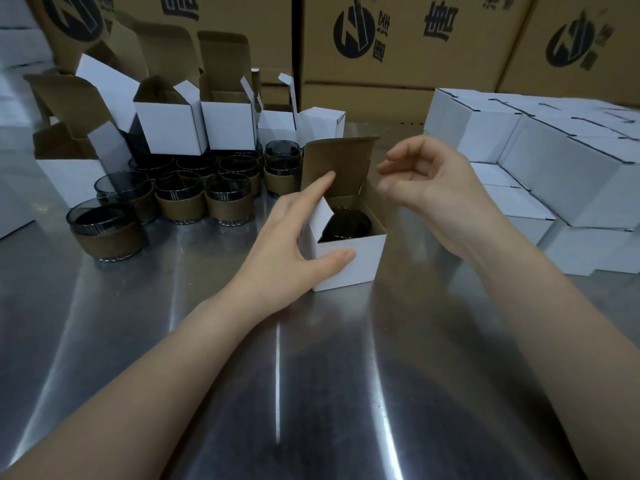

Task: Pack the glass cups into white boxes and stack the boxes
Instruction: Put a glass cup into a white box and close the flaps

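Note:
A small white box (349, 261) stands open in the middle of the steel table, its brown lid flap upright. Inside it sits a dark glass cup (346, 225). My left hand (287, 237) holds the box: the thumb lies on its front face, the fingers reach along its left side, and the forefinger points up at the lid flap. Hovering just right of the box top, my right hand (426, 185) has loosely curled fingers and holds nothing. Several dark glass cups with brown sleeves (180, 195) stand at the left. Closed white boxes (540, 168) are stacked at the right.
Several open empty white boxes (169, 126) stand behind the cups at the back left. Large brown printed cartons (398, 39) form a wall along the back. The steel table (277, 375) stretches toward me below the box.

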The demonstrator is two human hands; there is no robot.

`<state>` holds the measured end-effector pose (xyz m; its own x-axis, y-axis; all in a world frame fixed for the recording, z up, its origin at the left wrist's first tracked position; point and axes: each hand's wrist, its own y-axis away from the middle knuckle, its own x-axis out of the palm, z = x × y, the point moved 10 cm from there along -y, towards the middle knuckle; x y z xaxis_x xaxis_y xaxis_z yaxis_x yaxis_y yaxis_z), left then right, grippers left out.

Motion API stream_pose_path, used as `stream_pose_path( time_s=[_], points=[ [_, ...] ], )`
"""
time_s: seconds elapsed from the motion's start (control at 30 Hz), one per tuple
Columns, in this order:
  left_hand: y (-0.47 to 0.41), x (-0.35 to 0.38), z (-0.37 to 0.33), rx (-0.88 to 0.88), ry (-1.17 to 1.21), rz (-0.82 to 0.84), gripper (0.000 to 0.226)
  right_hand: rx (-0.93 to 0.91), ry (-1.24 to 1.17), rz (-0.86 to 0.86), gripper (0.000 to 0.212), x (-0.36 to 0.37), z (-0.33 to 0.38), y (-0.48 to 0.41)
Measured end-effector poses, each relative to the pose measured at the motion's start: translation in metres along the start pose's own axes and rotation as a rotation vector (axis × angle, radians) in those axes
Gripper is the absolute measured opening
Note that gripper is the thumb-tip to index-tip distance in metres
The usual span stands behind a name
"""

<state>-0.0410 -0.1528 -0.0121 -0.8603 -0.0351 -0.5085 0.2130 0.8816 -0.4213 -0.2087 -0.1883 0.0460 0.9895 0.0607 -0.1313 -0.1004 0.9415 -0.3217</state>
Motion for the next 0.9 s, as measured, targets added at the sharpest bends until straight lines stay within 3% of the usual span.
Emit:
stream_pose_path(
  time_s=[0.13,0.27,0.37,0.57,0.8,0.9],
  points=[
    [0.006,0.007,0.0,-0.062,0.065,0.1,0.077,0.093,0.01,0.051,0.041,0.006,-0.015,0.0],
    [-0.008,0.01,0.006,-0.139,0.24,0.064,0.04,0.127,0.044,0.105,0.051,0.013,-0.026,-0.001],
    [-0.002,0.008,0.002,-0.145,0.313,0.062,0.029,0.13,0.095,0.156,0.052,0.02,-0.031,-0.001],
    [-0.002,-0.009,-0.005,-0.122,0.394,-0.118,0.027,0.088,0.146,0.195,0.047,0.025,-0.031,-0.001],
    [-0.002,-0.014,0.003,-0.122,0.534,-0.151,0.071,0.082,0.179,0.242,0.03,0.026,-0.032,-0.002],
    [-0.003,-0.013,0.002,-0.102,0.439,-0.132,0.058,0.06,0.183,0.259,0.026,0.028,-0.028,-0.002]
  ],
)
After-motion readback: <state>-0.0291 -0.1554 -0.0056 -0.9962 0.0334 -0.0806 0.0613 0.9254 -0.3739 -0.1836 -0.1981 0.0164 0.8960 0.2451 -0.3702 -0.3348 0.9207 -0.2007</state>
